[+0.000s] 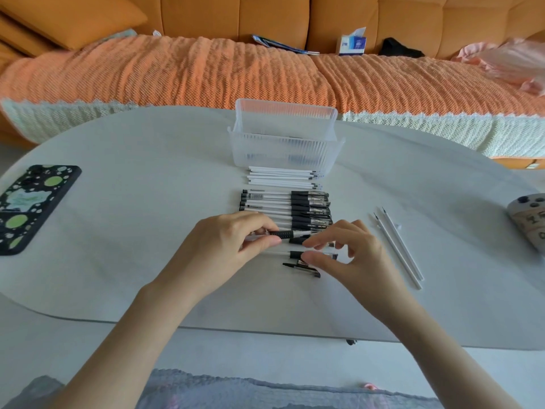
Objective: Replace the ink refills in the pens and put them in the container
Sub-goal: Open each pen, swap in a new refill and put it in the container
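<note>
My left hand grips a pen with a black grip section, held level just above the white table. My right hand hovers at the pen's right end with its fingers apart, thumb and forefinger close to the tip; whether they pinch it I cannot tell. Under the hands lie another pen and a loose cap. Behind them is a row of several black-and-white pens, then a stack of white refills. The clear ribbed container stands at the back with dark pens inside.
Two loose white refills lie to the right of my hands. A phone in a black spotted case rests at the table's left edge, and a grey device at the right edge. An orange sofa runs behind the table.
</note>
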Demonstrator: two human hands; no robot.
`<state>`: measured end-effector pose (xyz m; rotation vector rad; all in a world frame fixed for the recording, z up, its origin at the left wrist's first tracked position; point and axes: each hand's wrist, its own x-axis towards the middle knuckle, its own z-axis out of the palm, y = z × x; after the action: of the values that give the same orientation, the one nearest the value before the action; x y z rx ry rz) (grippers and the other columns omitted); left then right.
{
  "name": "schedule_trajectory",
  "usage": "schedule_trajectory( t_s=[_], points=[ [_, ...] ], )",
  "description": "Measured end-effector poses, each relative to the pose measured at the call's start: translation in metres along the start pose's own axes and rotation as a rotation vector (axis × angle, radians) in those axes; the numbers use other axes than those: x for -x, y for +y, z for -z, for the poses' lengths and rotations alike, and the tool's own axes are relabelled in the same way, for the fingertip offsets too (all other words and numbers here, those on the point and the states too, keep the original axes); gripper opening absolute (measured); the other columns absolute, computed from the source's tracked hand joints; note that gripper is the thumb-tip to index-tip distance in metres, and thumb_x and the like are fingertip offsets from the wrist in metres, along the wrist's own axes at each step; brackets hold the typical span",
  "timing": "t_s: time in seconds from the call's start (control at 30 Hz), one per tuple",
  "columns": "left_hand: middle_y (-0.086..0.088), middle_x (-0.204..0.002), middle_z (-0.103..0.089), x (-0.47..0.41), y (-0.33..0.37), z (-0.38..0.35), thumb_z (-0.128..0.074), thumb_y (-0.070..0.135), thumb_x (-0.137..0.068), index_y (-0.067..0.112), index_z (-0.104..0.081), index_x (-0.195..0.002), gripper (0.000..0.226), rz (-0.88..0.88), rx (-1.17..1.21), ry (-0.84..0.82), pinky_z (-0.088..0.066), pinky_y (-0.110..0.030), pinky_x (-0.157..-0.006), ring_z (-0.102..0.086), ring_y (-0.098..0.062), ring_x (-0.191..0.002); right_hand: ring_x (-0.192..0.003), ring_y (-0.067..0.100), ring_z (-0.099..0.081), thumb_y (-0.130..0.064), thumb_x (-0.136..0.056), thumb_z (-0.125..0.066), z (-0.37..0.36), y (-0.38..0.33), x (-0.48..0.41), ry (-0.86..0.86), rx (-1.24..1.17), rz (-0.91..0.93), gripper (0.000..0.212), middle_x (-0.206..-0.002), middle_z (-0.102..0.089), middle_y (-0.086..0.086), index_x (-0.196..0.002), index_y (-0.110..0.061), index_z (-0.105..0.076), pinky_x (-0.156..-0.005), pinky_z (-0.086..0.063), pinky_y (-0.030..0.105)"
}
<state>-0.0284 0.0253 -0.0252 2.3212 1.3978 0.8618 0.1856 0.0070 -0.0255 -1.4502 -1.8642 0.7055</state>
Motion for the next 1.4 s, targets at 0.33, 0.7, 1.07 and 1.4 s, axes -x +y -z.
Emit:
schedule_trajectory(
  t_s=[0.33, 0.7, 1.07, 1.4],
  points=[
    [0.018, -0.085, -0.065, -0.001, 0.005, -0.003, -0.048, 0.056, -0.081, 0.030, -0.064, -0.094, 0.033, 0.006, 0.095, 0.034, -0.048, -0.021, -0.070, -0.060, 0.002, -0.082, -0.075, 0.006, -0.052, -0.036, -0.068, -0.073, 0.005, -0.012, -0.001, 0.077, -0.591, -0.351, 0.021, -0.074, -0.065, -0.011, -0.084, -0.023, -0.075, -0.072, -0.040, 0.012],
    [0.024, -0.073, -0.057, -0.001, 0.007, -0.002, -0.046, 0.057, -0.081, 0.027, -0.064, -0.093, 0.037, 0.007, 0.086, 0.037, -0.040, -0.011, -0.060, -0.053, 0.006, -0.066, -0.078, 0.012, -0.066, -0.017, -0.087, -0.057, 0.025, -0.003, -0.013, 0.246, -0.880, -0.313, 0.013, -0.089, -0.073, 0.009, -0.081, -0.007, -0.064, -0.058, -0.041, 0.018],
    [0.026, -0.073, -0.051, 0.000, 0.012, -0.005, -0.047, 0.054, -0.082, 0.027, -0.067, -0.092, 0.035, -0.036, 0.050, 0.022, -0.034, -0.001, -0.061, -0.047, 0.016, -0.066, -0.049, 0.007, -0.048, -0.023, -0.082, -0.069, 0.078, 0.038, -0.031, 0.447, -0.316, -0.320, 0.011, -0.058, -0.066, -0.005, -0.075, -0.015, -0.070, -0.046, -0.037, 0.014],
    [0.027, -0.071, -0.051, -0.001, 0.011, -0.006, -0.050, 0.054, -0.082, 0.027, -0.066, -0.091, 0.032, -0.035, 0.029, 0.006, -0.034, -0.001, -0.061, -0.050, 0.011, -0.068, -0.056, 0.006, -0.053, -0.022, -0.082, -0.067, 0.067, 0.046, -0.034, 0.387, 0.165, -0.337, 0.012, -0.065, -0.063, -0.006, -0.073, -0.015, -0.068, -0.053, -0.038, 0.019]
  ],
)
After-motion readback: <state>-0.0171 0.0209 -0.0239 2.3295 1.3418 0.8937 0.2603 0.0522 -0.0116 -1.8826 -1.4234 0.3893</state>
